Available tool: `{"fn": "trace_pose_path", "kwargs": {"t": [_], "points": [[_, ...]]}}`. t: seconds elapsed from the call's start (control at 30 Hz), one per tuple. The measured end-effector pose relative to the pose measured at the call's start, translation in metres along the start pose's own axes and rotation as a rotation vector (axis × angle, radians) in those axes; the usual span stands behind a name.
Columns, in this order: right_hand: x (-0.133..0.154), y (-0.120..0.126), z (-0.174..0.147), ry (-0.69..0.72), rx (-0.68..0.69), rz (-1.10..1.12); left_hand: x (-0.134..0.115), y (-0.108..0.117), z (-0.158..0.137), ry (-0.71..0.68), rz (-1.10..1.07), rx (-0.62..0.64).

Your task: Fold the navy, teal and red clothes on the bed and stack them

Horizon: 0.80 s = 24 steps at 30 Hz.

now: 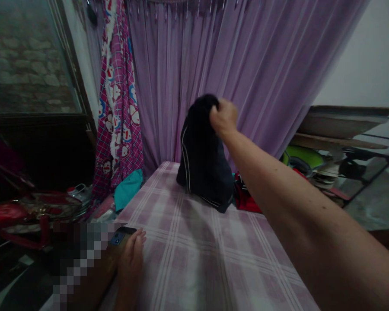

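My right hand [225, 115] reaches far forward, its fingers closed on the top edge of a dark navy garment [205, 160] with white piping. The cloth hangs bunched, its lower edge at the bed's plaid sheet [188, 246]; the exact kind of garment is not clear. My left hand [134, 248] is low on the left, fingers stretched forward at the sheet's edge. Right beside it lies a dark phone-like thing [117, 238] with a blue camera block. Whether the hand touches it I cannot tell. Part of that area is pixelated.
Purple curtains [266, 56] hang behind the bed, with a patterned magenta cloth [119, 116] at left. A teal cloth [129, 188] drapes over the left edge. Red cloth [249, 203] lies behind the garment. Stacked boards [340, 125] and a green item [303, 156] stand right.
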State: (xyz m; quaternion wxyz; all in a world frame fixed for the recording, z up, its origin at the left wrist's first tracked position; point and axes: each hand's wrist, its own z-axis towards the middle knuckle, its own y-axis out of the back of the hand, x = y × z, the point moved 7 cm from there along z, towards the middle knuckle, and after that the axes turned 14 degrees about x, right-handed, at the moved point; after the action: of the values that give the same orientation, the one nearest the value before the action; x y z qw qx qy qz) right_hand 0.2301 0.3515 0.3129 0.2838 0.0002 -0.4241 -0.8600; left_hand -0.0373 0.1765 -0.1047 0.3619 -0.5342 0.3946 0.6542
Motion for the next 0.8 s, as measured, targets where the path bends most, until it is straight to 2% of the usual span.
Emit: {"fn": "trace_pose_path", "kwargs": {"t": [0.07, 0.13, 0.17, 0.2, 0.3, 0.33, 0.4, 0.5, 0.57, 0.63, 0.73, 0.8], "points": [[-0.007, 0.010, 0.025, -0.043, -0.177, 0.006, 0.000, 0.002, 0.000, -0.009, 0.009, -0.012], [-0.016, -0.003, 0.023, -0.076, -0.201, -0.014, -0.001, 0.003, 0.000, -0.013, 0.017, -0.024], [-0.022, -0.020, 0.014, -0.108, -0.136, -0.047, -0.001, 0.002, -0.001, -0.014, 0.024, -0.024], [-0.029, -0.044, 0.000, -0.142, -0.005, -0.091, -0.001, 0.002, 0.000, -0.013, 0.034, -0.020], [-0.053, -0.141, -0.071, -0.203, 0.653, -0.240, 0.000, -0.001, -0.001, -0.009, 0.068, 0.008], [-0.059, -0.165, -0.097, -0.193, 0.769, -0.238, 0.001, -0.002, -0.001, -0.009, 0.076, 0.015], [-0.069, -0.202, -0.142, -0.182, 0.878, -0.224, 0.004, -0.004, -0.001, -0.010, 0.085, 0.028], [-0.078, -0.233, -0.186, -0.185, 0.934, -0.202, 0.007, -0.005, -0.001, -0.019, 0.101, 0.048], [-0.083, -0.237, -0.198, -0.168, 0.922, -0.182, 0.006, -0.005, -0.001, -0.025, 0.111, 0.046], [-0.093, -0.227, -0.200, -0.173, 0.880, -0.181, 0.004, -0.005, -0.002, -0.022, 0.120, 0.041], [-0.128, -0.187, -0.193, -0.266, 0.749, -0.246, -0.001, -0.005, -0.003, -0.016, 0.150, 0.051], [-0.162, -0.146, -0.188, -0.405, 0.577, -0.363, -0.006, -0.006, -0.003, -0.011, 0.180, 0.052]]}}
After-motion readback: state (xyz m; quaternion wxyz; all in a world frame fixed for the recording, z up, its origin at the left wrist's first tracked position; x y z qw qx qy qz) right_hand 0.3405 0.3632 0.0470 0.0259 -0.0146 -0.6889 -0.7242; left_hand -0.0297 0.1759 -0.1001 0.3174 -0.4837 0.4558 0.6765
